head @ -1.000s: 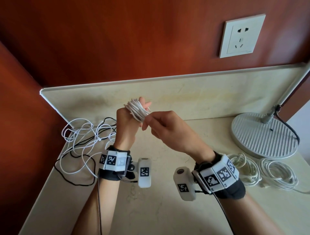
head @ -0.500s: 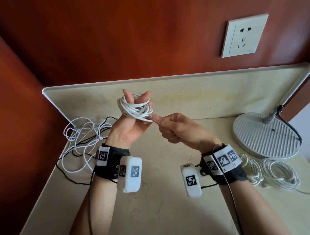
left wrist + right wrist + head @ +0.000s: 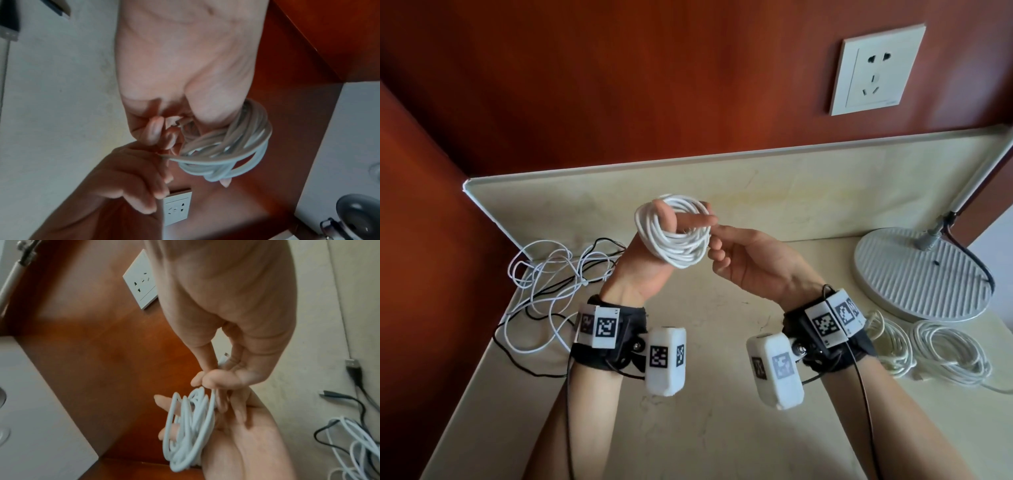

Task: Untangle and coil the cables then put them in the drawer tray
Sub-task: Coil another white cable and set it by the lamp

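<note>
At far left the tangled cables (image 3: 551, 277), white and black, lie on the counter (image 3: 705, 428), not yet sorted. The left hand (image 3: 650, 260) is raised palm-up, its fingers passed through the white coil (image 3: 674, 236) so the loops keep their shape. The right hand (image 3: 753, 263) pinches the cable's end at the coil's edge between thumb and forefinger, probably to tuck it. At right, two finished coils (image 3: 928, 349) wait beside the lamp base (image 3: 921, 274); no drawer tray is in view
</note>
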Demonstrator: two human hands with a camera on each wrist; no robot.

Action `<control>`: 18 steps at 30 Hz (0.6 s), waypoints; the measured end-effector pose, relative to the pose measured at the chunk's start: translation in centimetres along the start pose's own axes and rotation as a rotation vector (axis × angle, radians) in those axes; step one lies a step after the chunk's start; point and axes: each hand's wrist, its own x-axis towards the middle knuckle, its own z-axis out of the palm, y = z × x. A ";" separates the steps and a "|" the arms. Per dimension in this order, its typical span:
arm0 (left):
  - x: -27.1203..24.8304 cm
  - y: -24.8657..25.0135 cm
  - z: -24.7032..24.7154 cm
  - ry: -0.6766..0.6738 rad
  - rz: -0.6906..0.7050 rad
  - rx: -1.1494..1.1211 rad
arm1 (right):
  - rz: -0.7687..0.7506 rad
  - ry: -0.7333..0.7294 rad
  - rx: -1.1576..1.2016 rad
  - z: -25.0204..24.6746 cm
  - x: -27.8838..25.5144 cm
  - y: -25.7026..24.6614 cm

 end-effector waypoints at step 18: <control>-0.4 0.3 0.6 -0.074 0.136 0.278 | -0.629 0.284 -0.380 0.8 -0.2 0.6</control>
